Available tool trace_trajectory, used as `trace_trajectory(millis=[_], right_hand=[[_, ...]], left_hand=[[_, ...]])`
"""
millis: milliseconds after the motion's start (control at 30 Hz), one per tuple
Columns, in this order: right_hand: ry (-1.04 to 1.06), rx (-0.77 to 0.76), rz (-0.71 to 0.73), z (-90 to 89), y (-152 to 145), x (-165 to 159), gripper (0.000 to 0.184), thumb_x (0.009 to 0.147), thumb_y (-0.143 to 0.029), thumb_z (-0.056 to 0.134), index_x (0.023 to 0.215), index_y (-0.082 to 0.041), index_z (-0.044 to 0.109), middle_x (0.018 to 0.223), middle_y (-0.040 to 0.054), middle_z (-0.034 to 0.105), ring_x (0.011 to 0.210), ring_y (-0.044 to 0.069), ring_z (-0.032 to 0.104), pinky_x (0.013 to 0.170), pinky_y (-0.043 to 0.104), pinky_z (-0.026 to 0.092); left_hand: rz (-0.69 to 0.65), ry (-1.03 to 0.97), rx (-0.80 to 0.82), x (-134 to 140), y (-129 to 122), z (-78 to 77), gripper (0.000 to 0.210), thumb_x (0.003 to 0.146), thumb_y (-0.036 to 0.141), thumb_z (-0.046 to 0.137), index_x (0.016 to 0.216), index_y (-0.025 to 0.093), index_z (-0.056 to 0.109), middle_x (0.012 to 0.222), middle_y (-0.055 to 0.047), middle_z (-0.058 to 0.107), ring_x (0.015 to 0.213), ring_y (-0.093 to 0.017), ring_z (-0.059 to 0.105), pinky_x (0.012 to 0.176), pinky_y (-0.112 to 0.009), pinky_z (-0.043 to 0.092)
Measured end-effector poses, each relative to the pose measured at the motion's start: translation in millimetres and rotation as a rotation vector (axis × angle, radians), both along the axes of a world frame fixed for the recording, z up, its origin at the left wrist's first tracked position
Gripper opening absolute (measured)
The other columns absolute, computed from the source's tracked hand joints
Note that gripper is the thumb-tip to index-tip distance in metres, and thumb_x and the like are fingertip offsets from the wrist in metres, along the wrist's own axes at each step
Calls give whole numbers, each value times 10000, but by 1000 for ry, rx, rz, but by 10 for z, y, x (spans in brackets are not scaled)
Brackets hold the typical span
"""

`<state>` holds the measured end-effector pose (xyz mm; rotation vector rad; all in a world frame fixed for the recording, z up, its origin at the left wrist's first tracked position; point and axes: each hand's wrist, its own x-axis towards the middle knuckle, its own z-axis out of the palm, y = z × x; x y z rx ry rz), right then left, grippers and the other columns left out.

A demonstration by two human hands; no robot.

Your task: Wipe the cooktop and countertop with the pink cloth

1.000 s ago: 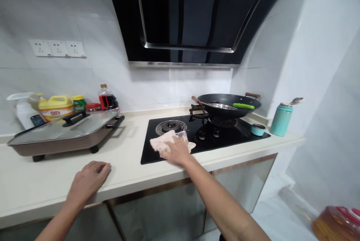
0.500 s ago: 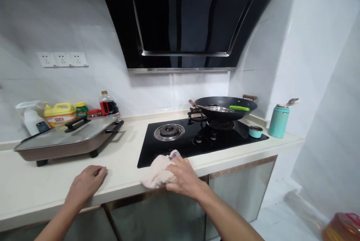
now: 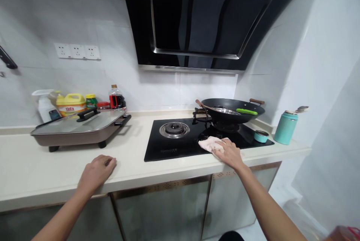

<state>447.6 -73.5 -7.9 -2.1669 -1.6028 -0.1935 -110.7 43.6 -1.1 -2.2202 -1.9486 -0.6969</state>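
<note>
My right hand (image 3: 229, 154) presses a pale pink cloth (image 3: 211, 144) onto the front of the black gas stove (image 3: 168, 151), close to the control knobs. Its fingers are bunched over the cloth and hide part of it. My left hand (image 3: 97, 171) rests on the white countertop (image 3: 132, 166), left of the stove, with its fingers curled in and nothing visible in them. On the rear right burner sits a black wok (image 3: 239, 111) with a metal lid or dish (image 3: 225, 110) and a green-handled utensil (image 3: 246, 112) in it. The left burner (image 3: 174, 130) is bare.
An electric pan with a glass lid (image 3: 81, 136) stands at the left. Behind it are a spray bottle (image 3: 46, 106), a yellow jug (image 3: 71, 104) and a bottle of dark liquid (image 3: 116, 98). A teal cup (image 3: 261, 136) and teal flask (image 3: 286, 128) stand right. The range hood (image 3: 197, 23) hangs above.
My right hand has moved the cloth rightward, from the stove's front left edge to the area by the knobs. My left hand stays on the counter. The camera view has shifted slightly.
</note>
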Motion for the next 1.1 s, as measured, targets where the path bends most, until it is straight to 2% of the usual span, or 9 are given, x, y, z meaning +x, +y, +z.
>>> trace_trajectory(millis=[133,300,467,600,800,933,1100], right_hand=[[-17,-128,12,3,68,-366,619,921,-679,544,1479,-415,590,1655,75,407,1454,417,377,1100,617,338],[-27,-126,53,80,97,-941,629,924,-708,545,1470,-401,606,1620,137,409,1415,419,402,1109,609,298],[-10,-42,293,86,140,-1553,497,947,-630,585,1362,-375,684,1509,140,513,1341,367,446,1068,566,339],[23,30,511,77,199,-2184,452,939,-616,621,1290,-347,712,1481,126,528,1338,345,452,1092,565,332],[23,71,842,71,314,-3011,506,888,-671,673,1279,-351,700,1436,87,557,1328,286,497,1147,517,339],[15,70,918,96,377,-3129,505,895,-683,655,1280,-359,699,1503,68,543,1371,278,484,1184,502,315],[35,21,858,120,329,-2775,515,914,-691,616,1299,-357,685,1484,61,590,1411,291,456,1087,499,399]], left_hand=[[13,-17,-11,14,20,-21,519,910,524,409,988,186,794,1223,-135,757,1131,-323,684,954,-391,507],[25,-15,-16,40,12,-29,528,908,511,384,982,189,796,1212,-128,758,1137,-330,683,974,-409,506],[20,-3,6,41,-6,-26,511,918,483,386,987,181,793,1200,-137,761,1135,-326,680,975,-406,500],[27,10,3,42,-13,-20,499,927,475,390,985,187,793,1195,-130,766,1118,-315,680,974,-390,493],[16,-2,13,4,24,-42,481,927,467,396,956,199,793,1167,-120,776,1111,-297,688,947,-363,502],[26,-37,6,-32,43,-36,495,938,455,387,982,183,797,1161,-128,783,1083,-290,701,953,-357,510],[42,-56,11,-52,50,-28,477,939,444,409,973,175,801,1178,-135,780,1082,-304,701,948,-372,521]])
